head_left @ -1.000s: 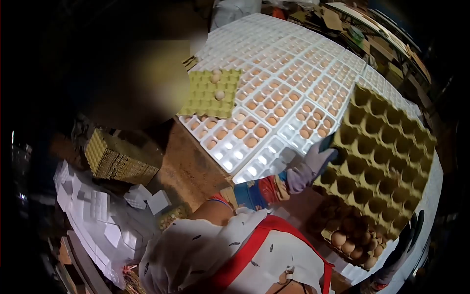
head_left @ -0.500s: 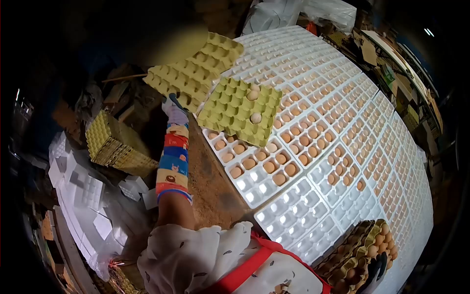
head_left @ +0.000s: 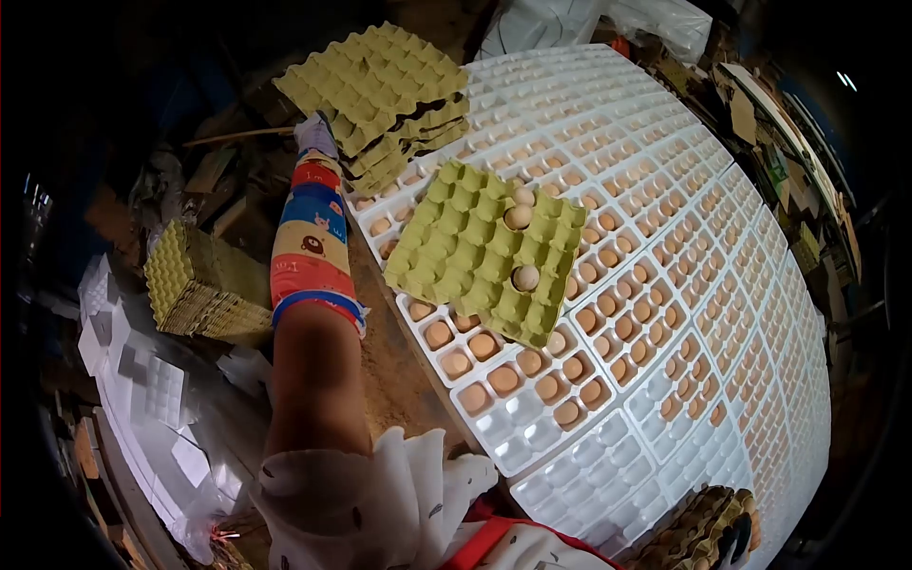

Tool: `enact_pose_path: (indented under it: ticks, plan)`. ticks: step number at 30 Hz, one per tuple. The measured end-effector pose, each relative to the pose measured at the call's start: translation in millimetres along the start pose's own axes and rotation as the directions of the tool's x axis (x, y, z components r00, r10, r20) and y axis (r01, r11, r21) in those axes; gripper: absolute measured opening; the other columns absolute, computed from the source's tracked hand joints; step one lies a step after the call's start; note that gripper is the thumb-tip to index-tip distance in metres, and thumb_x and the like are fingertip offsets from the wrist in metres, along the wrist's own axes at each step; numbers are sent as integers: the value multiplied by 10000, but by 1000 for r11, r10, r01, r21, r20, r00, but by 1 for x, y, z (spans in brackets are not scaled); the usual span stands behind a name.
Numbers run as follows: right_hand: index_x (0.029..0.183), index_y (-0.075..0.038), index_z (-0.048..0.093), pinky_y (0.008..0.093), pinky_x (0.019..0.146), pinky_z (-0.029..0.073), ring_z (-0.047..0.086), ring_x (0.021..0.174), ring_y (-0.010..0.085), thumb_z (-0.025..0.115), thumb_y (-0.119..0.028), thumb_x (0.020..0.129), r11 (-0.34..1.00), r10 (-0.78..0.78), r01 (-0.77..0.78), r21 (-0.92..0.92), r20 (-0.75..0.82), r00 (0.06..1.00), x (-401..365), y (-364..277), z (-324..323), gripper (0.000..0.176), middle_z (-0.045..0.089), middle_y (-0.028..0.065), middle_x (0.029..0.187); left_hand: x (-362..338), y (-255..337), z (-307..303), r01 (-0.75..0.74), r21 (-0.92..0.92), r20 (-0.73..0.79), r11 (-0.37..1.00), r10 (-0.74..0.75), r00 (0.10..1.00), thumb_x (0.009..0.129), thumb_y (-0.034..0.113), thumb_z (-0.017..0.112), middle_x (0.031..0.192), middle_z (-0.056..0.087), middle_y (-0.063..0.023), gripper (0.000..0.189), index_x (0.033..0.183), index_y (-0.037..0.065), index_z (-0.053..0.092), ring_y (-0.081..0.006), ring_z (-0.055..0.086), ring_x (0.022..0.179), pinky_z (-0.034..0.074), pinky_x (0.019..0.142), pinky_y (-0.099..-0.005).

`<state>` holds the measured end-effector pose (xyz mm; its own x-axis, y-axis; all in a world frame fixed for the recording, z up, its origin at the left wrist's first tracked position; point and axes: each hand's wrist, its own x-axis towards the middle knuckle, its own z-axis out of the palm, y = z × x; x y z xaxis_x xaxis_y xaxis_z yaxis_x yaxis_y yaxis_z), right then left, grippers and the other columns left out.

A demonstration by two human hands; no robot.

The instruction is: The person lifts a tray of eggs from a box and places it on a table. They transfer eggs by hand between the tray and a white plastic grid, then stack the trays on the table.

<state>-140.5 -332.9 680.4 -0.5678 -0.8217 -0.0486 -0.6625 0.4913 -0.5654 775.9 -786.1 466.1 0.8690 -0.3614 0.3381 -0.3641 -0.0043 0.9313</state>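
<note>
My left hand, in a pale glove with dark fingertips, is closed at the near left corner of a yellow pulp egg tray. This tray lies over several others at the back left of the table; part of the fingers is hidden. In front of it, another pulp tray rests on the white egg trays, with 3 eggs in its cups. At the bottom right, my gloved right hand grips the side of stacked pulp trays, partly cut off by the frame edge.
White plastic trays cover the table, many cups holding brown eggs. Left of it stands a tall stack of pulp trays, beside white foam pieces and plastic sheeting. Cardboard and boards lie along the far right.
The pulp tray at my left hand has come down flatter onto the others. My left arm reaches farther forward. The view has shifted, so the right-hand stack sits lower and shows fewer eggs.
</note>
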Motion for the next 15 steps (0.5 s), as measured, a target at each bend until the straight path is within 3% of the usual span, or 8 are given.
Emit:
enact_pose_path:
  ticks: [1,4,5,6,8,9,12,15]
  plan:
    - [1237,44,583,324,959,454,575,1097,219,548,-145,964,997,-9,9,70,-5,1000,2,-1,5,334,609,135,1243,-6,1,17,12,-90,-52,996,-17,999,939,237,550,997,674,-91,228,1031,43,627,-231,619,874,472,755,-304]
    - [1244,57,573,330,958,453,582,1090,227,543,-135,962,990,-99,101,-102,28,995,3,-27,16,342,603,142,1259,-1,-19,13,-34,617,43,786,10,999,906,320,554,1152,639,-177,347,1108,48,630,-332,586,1103,489,864,-406]
    - [1266,60,553,338,981,438,572,1121,230,541,-124,961,973,-163,170,-157,60,985,3,-36,17,357,592,156,1276,-7,-36,-8,-420,676,296,606,299,907,929,278,511,1084,657,-180,303,1071,47,645,-340,610,1042,497,834,-393]
    - [1274,32,560,338,1053,372,536,1189,217,544,-90,951,971,-234,237,-18,88,968,3,-49,21,346,580,183,1292,-15,-36,-14,-414,507,336,756,269,903,940,278,502,1051,671,-168,305,1064,40,647,-341,623,1000,502,806,-386]
    - [1389,32,431,317,1056,399,504,1248,211,503,-99,973,967,-70,50,248,74,995,21,51,7,442,513,134,1366,-32,-34,-23,-276,111,414,955,208,886,962,278,484,984,700,-143,315,1049,25,651,-345,650,916,514,750,-372]
    - [1390,38,425,311,1057,397,504,1248,208,510,-86,965,964,-135,109,243,92,987,26,75,-3,451,513,131,1370,-23,-45,-23,18,-177,509,984,76,857,978,328,479,1085,678,-119,398,1146,-2,623,-282,632,983,501,822,-341]
    - [1354,23,474,280,1015,418,522,1201,177,535,-23,902,970,-97,81,227,60,993,9,41,-6,458,545,116,1323,-9,-46,8,-403,220,548,889,229,804,983,302,477,1138,650,-121,390,1184,-9,599,-267,609,1027,481,863,-335]
    - [1286,1,553,278,941,457,564,1097,155,594,-39,882,943,15,22,331,-109,994,-3,60,-8,408,582,76,1221,-19,-12,38,-606,350,553,714,365,749,987,275,474,1191,621,-124,388,1222,-17,574,-252,585,1071,461,904,-329]
